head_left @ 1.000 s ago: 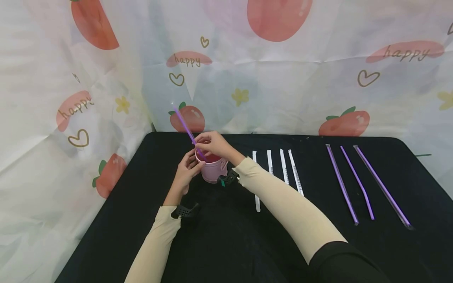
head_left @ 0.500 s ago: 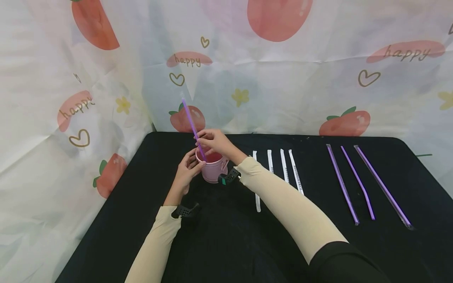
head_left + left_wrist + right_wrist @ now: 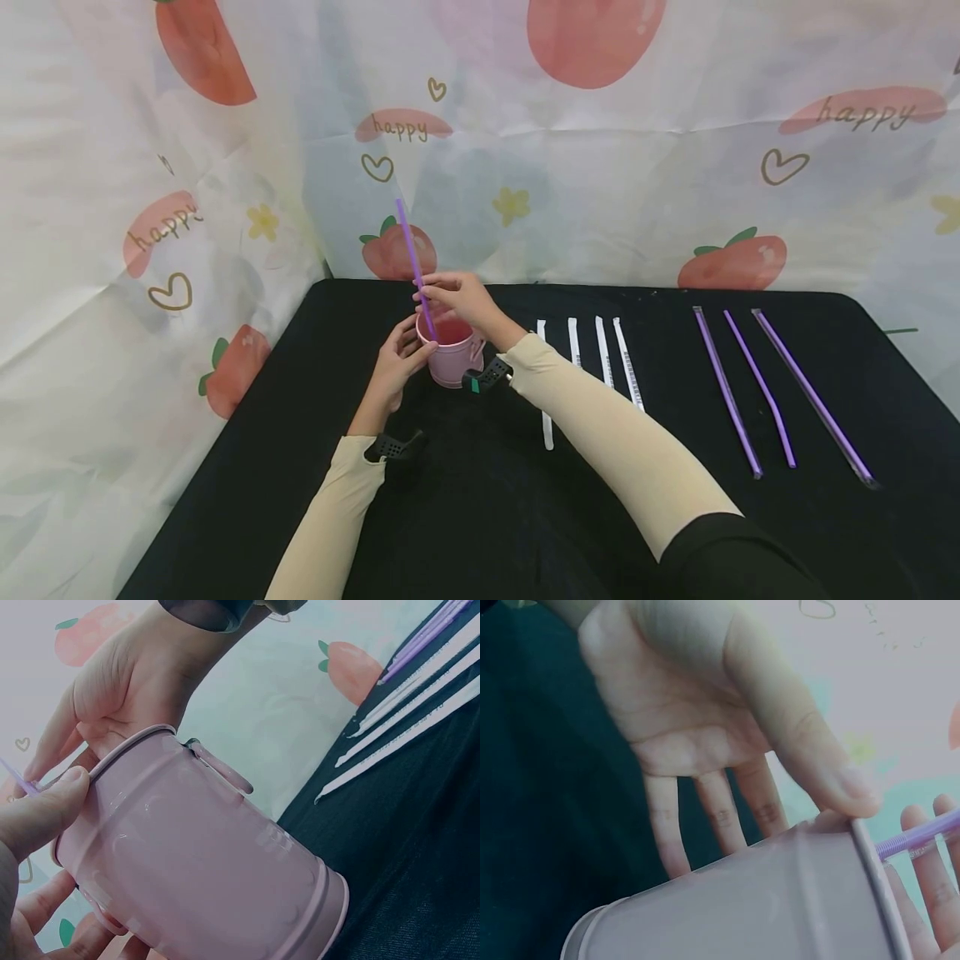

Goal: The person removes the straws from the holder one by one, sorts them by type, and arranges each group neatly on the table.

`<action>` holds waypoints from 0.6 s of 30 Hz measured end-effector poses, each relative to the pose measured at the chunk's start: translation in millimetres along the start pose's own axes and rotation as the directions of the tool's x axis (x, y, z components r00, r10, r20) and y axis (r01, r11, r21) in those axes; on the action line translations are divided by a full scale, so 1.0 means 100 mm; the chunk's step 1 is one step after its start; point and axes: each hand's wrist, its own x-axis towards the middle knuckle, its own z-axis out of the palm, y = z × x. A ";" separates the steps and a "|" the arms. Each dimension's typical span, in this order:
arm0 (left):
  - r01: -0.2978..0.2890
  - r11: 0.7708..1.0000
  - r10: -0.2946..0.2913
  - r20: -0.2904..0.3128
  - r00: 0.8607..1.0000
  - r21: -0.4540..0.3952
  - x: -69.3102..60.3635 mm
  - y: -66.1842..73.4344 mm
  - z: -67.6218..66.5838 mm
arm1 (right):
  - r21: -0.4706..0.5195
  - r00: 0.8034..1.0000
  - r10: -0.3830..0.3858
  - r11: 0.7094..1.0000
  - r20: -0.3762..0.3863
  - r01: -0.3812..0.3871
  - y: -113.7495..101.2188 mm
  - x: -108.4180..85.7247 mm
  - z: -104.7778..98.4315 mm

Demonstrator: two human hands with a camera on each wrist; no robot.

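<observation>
A small pink metal bucket (image 3: 454, 367) stands upright on the black table. My left hand (image 3: 395, 367) holds it from the left, thumb at the rim and fingers around the side; the left wrist view shows this bucket (image 3: 202, 847) close up. Between the thumb and fingers of my right hand (image 3: 463, 302), over the mouth, is a purple drinking straw (image 3: 410, 242). Its lower end is inside the bucket against the left wall, and it leans slightly left. In the right wrist view, clear film shows beside the straw's ribbed part (image 3: 901, 844).
Several white paper-wrapped straws (image 3: 603, 354) lie right of the bucket, partly behind my right sleeve (image 3: 600, 425). Farther right lie three purple straws (image 3: 726, 392); at least two have clear wrappers. A printed cloth (image 3: 600, 208) hangs behind the table (image 3: 480, 517).
The straw has swung from a strong left lean to nearly upright, and its top has risen. My right hand has shifted slightly up and right. The left hand and bucket have stayed put.
</observation>
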 end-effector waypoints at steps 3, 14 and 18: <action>0.007 1.000 -0.007 0.002 1.000 -0.008 0.01 0.00 0.00 | 0.020 1.000 0.011 1.000 -0.022 -0.010 -0.03 -0.01 -0.01; 0.022 1.000 -0.022 0.012 1.000 0.000 -0.14 0.25 0.07 | 0.036 0.998 -0.039 0.998 -0.058 0.041 -0.18 -0.03 -0.15; 0.024 1.000 -0.024 0.007 1.000 0.000 -0.15 0.27 0.08 | 0.039 0.994 -0.074 0.996 -0.076 0.077 -0.27 -0.01 -0.21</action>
